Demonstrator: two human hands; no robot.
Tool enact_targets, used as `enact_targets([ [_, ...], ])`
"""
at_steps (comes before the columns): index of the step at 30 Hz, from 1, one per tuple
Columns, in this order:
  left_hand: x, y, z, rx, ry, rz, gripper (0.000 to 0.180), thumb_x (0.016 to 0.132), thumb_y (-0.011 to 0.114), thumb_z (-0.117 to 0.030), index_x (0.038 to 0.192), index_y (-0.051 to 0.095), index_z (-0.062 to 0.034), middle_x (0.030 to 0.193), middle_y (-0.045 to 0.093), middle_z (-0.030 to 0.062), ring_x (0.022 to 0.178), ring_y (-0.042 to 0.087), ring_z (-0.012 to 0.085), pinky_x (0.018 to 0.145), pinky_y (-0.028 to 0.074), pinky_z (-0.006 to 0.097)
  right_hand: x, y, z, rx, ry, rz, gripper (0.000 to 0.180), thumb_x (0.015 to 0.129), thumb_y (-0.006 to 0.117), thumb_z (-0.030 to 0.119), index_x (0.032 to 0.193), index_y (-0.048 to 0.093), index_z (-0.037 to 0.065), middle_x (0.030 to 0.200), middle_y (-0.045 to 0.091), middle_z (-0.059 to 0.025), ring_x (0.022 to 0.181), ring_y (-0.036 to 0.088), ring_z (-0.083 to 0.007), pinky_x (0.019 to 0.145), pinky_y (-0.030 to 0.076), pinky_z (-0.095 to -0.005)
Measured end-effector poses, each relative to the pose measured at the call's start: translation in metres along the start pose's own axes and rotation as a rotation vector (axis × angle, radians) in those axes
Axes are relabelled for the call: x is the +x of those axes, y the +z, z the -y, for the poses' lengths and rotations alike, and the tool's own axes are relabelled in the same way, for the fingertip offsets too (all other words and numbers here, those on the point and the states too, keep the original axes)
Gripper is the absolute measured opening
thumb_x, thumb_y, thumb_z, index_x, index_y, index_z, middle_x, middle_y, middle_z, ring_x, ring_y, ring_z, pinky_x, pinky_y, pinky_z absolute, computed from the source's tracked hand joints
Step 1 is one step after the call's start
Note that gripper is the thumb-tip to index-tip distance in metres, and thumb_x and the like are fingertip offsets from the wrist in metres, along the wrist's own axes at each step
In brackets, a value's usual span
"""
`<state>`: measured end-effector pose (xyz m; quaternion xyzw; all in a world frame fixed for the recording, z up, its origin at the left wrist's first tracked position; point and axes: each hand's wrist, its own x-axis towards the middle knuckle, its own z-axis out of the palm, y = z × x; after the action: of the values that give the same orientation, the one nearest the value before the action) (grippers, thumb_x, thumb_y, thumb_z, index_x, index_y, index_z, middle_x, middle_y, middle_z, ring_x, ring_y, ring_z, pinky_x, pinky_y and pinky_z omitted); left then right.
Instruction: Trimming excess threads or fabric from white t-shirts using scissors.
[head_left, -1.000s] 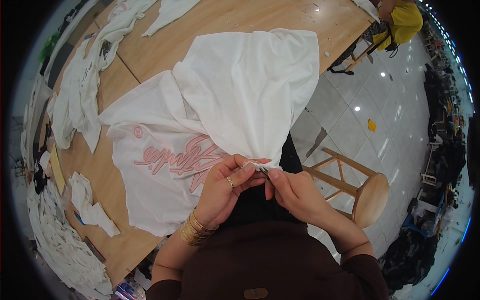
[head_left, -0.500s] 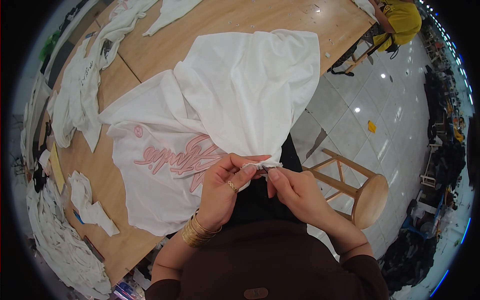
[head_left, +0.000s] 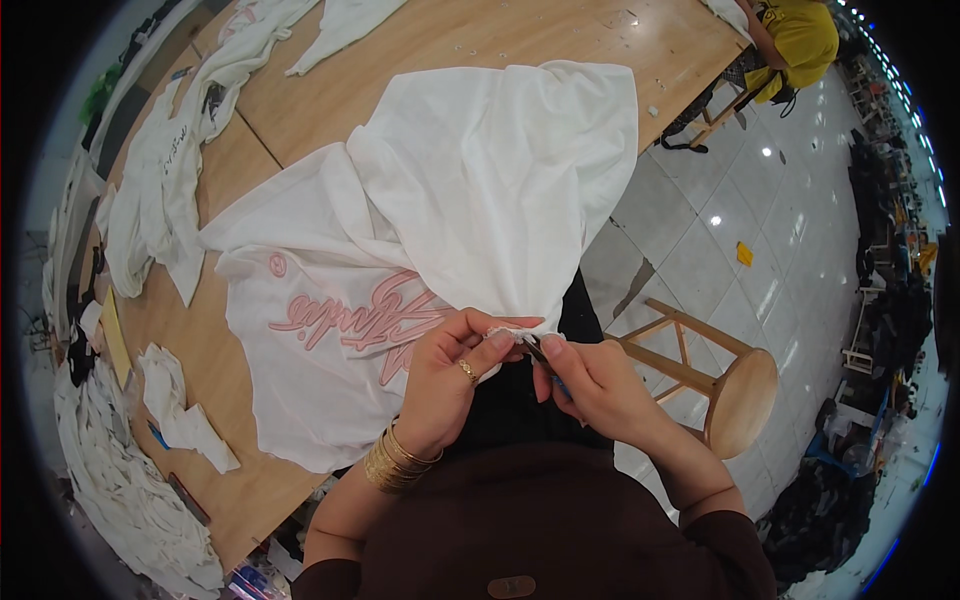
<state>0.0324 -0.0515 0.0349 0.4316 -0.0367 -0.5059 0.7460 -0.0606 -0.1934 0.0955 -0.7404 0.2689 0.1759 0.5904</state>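
A white garment with pink raised lettering lies spread over the table's edge, one end gathered toward me. My left hand, with a ring and gold bangles on the wrist, pinches the garment's edge between thumb and fingers. Close beside it, my right hand is closed around small thread snips, dark-bladed with a bit of blue at the handle. The snips' tip points at the pinched edge, near my left thumb. Most of their handle is hidden in my palm.
More white garments lie along the table's left side, with a large white heap at the lower left. A wooden stool stands on the tiled floor to my right. At the far right corner sits a person in yellow.
My right hand has turned slightly, and the snips' blades and blue handle now show more clearly. My left hand keeps its pinch on the garment's edge.
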Motion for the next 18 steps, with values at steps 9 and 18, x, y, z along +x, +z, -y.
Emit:
enact_targets([
  [9, 0.000, 0.003, 0.001, -0.102, 0.000, 0.000, 0.010, 0.090, 0.050, -0.009, 0.093, 0.054, 0.0005, 0.114, 0.057, 0.0169, 0.095, 0.057, 0.0149, 0.087, 0.045, 0.029, 0.005, 0.008, -0.009, -0.010, -0.045, -0.069, 0.046, 0.093, 0.041, 0.034, 0.064, 0.056, 0.002, 0.046, 0.044, -0.0079, 0.043, 0.044, -0.0184, 0.046, 0.035, -0.0306],
  [18, -0.002, 0.007, -0.001, -0.125, -0.012, 0.033, 0.010, 0.090, 0.050, -0.009, 0.090, 0.054, -0.0002, 0.116, 0.055, 0.0171, 0.098, 0.056, 0.0157, 0.089, 0.044, 0.030, 0.007, 0.010, -0.012, -0.064, -0.078, -0.142, 0.046, 0.092, 0.045, 0.034, 0.060, 0.054, 0.002, 0.045, 0.044, -0.0052, 0.039, 0.041, -0.0149, 0.042, 0.034, -0.0297],
])
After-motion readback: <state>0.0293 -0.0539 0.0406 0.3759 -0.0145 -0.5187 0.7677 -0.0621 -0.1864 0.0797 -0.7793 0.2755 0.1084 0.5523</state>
